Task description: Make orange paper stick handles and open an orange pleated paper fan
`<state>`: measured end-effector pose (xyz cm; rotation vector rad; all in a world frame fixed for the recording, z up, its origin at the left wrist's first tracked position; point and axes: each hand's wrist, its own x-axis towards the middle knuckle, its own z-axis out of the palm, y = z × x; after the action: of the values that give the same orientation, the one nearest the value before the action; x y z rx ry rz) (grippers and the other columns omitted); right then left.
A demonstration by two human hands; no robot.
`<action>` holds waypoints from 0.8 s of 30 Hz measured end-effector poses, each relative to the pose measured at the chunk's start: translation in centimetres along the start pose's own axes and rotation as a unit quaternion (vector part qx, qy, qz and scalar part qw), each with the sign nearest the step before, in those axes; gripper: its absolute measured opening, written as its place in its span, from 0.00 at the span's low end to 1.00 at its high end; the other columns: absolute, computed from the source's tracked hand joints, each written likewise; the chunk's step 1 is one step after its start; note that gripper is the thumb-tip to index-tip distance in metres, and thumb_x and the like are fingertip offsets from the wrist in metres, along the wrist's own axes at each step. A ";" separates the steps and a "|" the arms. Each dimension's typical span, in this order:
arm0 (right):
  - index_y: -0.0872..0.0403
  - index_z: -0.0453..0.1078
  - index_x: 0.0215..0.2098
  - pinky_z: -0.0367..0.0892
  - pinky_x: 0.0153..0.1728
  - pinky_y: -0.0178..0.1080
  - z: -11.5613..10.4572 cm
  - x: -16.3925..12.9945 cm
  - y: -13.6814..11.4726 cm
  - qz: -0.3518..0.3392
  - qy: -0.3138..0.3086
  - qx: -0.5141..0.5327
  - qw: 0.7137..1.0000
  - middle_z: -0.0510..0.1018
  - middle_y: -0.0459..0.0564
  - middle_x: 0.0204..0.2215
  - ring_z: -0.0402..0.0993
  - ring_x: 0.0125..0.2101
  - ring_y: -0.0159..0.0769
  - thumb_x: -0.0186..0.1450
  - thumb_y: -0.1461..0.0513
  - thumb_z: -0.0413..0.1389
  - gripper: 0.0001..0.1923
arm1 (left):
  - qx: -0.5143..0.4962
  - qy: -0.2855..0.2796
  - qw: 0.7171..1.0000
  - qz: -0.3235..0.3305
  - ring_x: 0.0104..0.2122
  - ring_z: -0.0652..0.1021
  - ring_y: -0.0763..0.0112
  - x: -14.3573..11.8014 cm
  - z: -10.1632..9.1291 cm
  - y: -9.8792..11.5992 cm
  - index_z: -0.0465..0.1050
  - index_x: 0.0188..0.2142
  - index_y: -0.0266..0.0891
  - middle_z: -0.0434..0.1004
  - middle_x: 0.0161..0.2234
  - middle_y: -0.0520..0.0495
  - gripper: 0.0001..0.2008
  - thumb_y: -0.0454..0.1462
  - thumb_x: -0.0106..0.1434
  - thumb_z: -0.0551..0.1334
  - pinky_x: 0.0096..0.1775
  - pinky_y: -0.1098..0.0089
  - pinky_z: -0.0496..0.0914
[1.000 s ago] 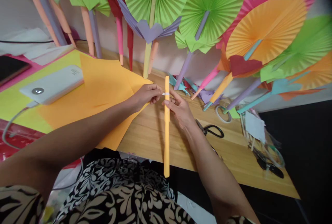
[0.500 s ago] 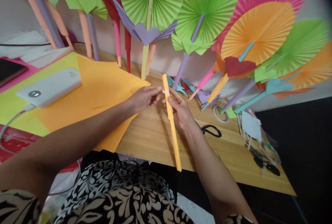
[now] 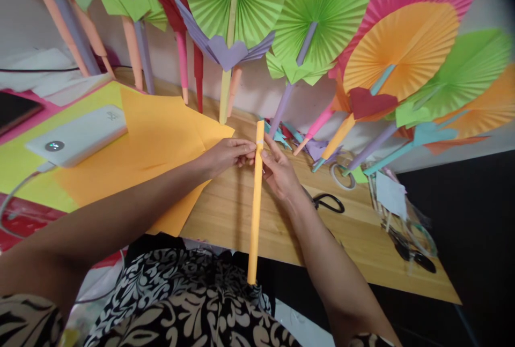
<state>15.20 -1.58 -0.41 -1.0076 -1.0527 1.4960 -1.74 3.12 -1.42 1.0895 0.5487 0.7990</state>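
Observation:
A rolled orange paper tube (image 3: 256, 218) hangs nearly upright between my hands, with a small white strip around it near its top. My right hand (image 3: 279, 172) grips the tube from the right, thumb on its near side and fingers behind it. From the left, my left hand (image 3: 235, 153) pinches at the tube just below the white strip, its thumb and forefinger touching the paper. The tube's lower end reaches past the table's front edge. Orange paper sheets (image 3: 161, 143) lie flat under and beside my left forearm.
A white power bank (image 3: 80, 135) with a cable rests on the sheets. Folded paper fans (image 3: 317, 14) on rolled handles lean along the wall. Black-handled scissors (image 3: 330, 202), a tape roll (image 3: 343, 176) and paper scraps (image 3: 322, 148) lie at the right. Black-handled tools (image 3: 414, 256) are near the right end.
The tube has turned, its lower end swinging left and its top moving slightly right. My left hand has moved right and now touches the tube by the white strip.

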 end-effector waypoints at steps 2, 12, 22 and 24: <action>0.42 0.60 0.70 0.69 0.27 0.36 0.1 0.0 0.2 0.001 -0.001 -0.006 1.000 0.82 0.44 0.30 0.79 0.32 0.37 0.58 0.53 0.68 0.44 | 0.009 0.003 1.000 -0.004 0.26 0.69 0.76 0.0 0.1 0.0 0.77 0.30 0.34 0.73 0.25 0.50 0.12 0.42 0.62 0.68 0.32 0.71 0.62; 0.48 0.74 0.55 0.74 0.30 0.37 0.1 0.1 0.4 -0.005 0.056 -0.066 0.996 0.79 0.45 0.29 0.75 0.29 0.33 0.59 0.47 0.66 0.29 | -0.011 0.056 0.998 -0.014 0.27 0.72 0.74 0.0 0.0 0.2 0.72 0.30 0.34 0.73 0.26 0.49 0.08 0.36 0.63 0.66 0.34 0.68 0.64; 0.49 0.74 0.34 0.71 0.25 0.32 0.0 0.0 -0.6 -0.084 0.105 -0.085 0.987 0.73 0.44 0.29 0.70 0.32 0.32 0.59 0.50 0.65 0.13 | 0.009 0.054 0.998 -0.045 0.24 0.71 0.77 0.2 0.3 -0.2 0.71 0.30 0.34 0.70 0.25 0.52 0.08 0.34 0.63 0.66 0.31 0.71 0.63; 0.49 0.72 0.33 0.70 0.23 0.32 0.1 -0.1 -0.7 -0.072 0.108 -0.093 0.987 0.73 0.44 0.29 0.71 0.32 0.33 0.59 0.50 0.64 0.13 | 0.008 0.043 0.998 -0.047 0.23 0.70 0.78 0.1 0.4 -0.3 0.70 0.29 0.34 0.69 0.24 0.53 0.08 0.34 0.62 0.67 0.30 0.71 0.63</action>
<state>15.28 -1.60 0.32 -1.1695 -1.0974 1.1592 -1.29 2.97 -1.55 1.0399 0.6750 0.7638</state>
